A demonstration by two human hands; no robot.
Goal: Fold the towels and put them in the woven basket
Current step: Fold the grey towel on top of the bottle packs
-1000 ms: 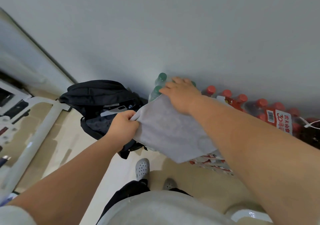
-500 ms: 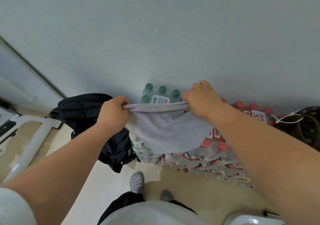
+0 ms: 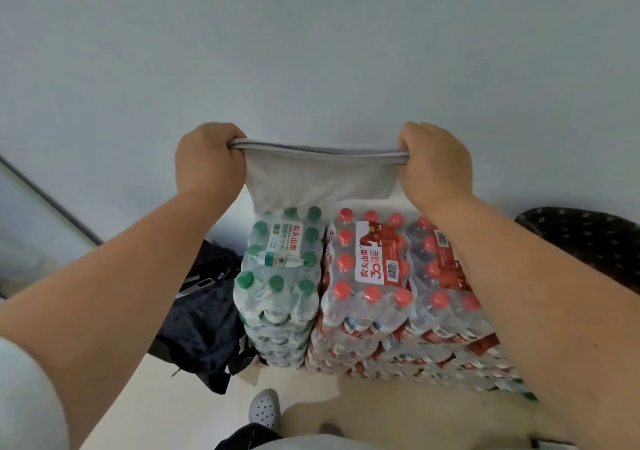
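Grey cloth: a towel, spread in the air above the far edge of the stack of bottled-water packs, in front of the pale wall. Top edge apparently doubled and pulled taut, long axis running left to right, parallel to the stack's far edge; lower edge hanging free, just over the green caps. Left hand above the stack's far left corner, grip clamped on the towel's left end, fingers curled round the hem. Right hand above the far side of the red-capped packs, grip likewise clamped on the right end. Both hands level and equally near the cloth, one at each end of the axis; next fold, by judgement, a matter of bringing end to end, neither hand favoured. Black bag on the floor just left of the stack; grey shoe on its near side. Dark dotted object right of the stack, possibly the woven basket, not identifiable for certain. Fold judged in progress; this towel not yet placed.
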